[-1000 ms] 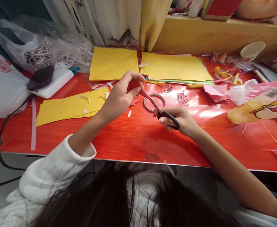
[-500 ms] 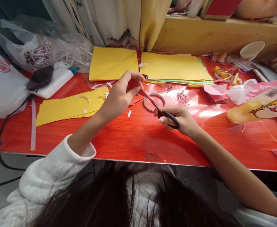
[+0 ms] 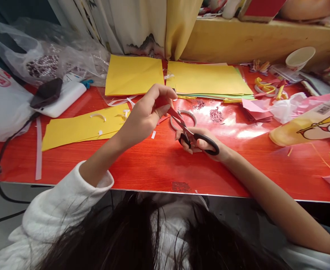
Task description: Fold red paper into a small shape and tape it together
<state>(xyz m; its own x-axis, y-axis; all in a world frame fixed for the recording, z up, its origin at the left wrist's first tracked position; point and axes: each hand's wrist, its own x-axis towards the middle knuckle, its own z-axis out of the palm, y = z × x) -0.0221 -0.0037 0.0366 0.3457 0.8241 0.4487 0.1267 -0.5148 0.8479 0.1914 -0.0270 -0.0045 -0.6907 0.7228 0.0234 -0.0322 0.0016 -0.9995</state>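
My left hand [image 3: 156, 107] pinches a small piece of red paper [image 3: 173, 111] above the table, partly hidden by my fingers. In my right hand [image 3: 200, 141] are black-handled scissors [image 3: 186, 132], their handles spread and their blades at the red paper. Just behind the blades, a roll of tape [image 3: 194, 119] lies flat on the red table [image 3: 148, 165]. A small white scrap [image 3: 153, 134] rests below my left hand. To the left, cut yellow paper strips [image 3: 77, 125] overlap one another.
Stacks of yellow paper [image 3: 134, 75] lie along the back. On the right are a drink cup [image 3: 308, 123] tipped on its side, pink paper [image 3: 256, 110] and a white paper cup [image 3: 300, 59]. A phone [image 3: 47, 93], a white box-like device [image 3: 65, 101] and plastic bags [image 3: 4, 97] crowd the left.
The scissors have gone from nearly closed to spread apart, with the handles separated in my right hand. My left hand still holds the red paper in about the same place.
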